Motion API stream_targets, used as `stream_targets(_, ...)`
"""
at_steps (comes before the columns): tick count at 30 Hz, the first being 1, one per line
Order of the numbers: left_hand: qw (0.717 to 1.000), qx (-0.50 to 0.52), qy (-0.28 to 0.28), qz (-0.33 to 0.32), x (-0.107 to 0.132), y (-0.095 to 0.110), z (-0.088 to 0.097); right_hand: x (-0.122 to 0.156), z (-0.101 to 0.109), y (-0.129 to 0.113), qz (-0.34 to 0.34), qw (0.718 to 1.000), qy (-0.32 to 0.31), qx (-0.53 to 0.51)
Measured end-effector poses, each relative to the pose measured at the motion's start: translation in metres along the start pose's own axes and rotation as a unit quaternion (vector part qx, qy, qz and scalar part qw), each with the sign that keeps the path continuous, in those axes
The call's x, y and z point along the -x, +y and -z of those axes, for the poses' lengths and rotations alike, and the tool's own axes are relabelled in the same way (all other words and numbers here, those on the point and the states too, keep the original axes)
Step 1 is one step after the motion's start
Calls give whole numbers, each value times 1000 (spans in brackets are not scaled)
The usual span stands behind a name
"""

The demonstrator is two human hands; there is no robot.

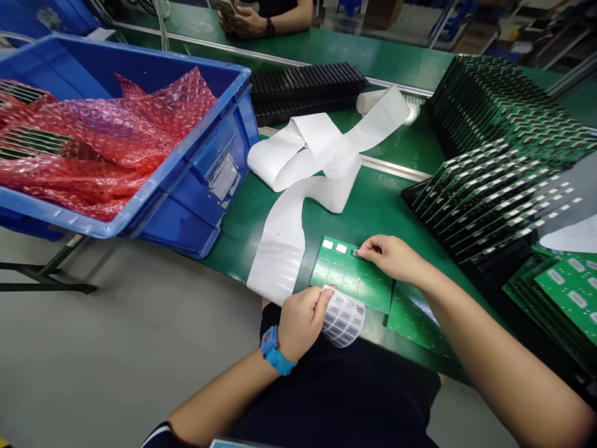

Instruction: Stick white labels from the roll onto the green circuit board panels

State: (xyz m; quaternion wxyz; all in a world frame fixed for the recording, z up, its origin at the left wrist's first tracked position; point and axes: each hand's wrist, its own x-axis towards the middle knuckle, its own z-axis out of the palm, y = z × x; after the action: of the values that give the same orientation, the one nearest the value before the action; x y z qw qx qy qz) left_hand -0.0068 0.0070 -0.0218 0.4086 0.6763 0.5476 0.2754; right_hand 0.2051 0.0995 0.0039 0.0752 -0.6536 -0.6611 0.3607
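My left hand [303, 320], with a blue band at the wrist, is closed on a curled strip of printed labels [344, 320] at the table's near edge. Its bare white backing [284, 239] trails away across the table in loose folds. A green circuit board [349, 277] lies flat just beyond the labels, with two white labels [334, 246] along its far edge. Over that board's far right part, my right hand [389, 255] pinches a small label [356, 253] between thumb and finger. Another green board [417, 317] lies partly under my right forearm.
A blue crate [186, 186] on the left holds boards in red bubble wrap [125, 130]. Black slotted racks [303, 87] stand behind the backing. Upright boards [504, 112] fill racks at right, near stacked labelled boards [569, 292]. Across the table, a person's hands [249, 22] hold a phone.
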Motion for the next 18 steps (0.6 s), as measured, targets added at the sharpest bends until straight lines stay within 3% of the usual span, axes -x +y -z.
stream_targets(7,1000,-10,-7,8,-1,-1,-1,4,-13,-5,40,997,39,57)
stream_targets(11,1000,-11,-13,18,-1,-1,-1,14,-12,-5,77,984,122,105)
stream_targets(13,1000,-7,-13,18,-2,-1,-2,18,-6,0,93,982,146,73)
stream_targets(18,1000,-5,-12,14,-2,0,-2,15,8,18,84,990,-17,-109)
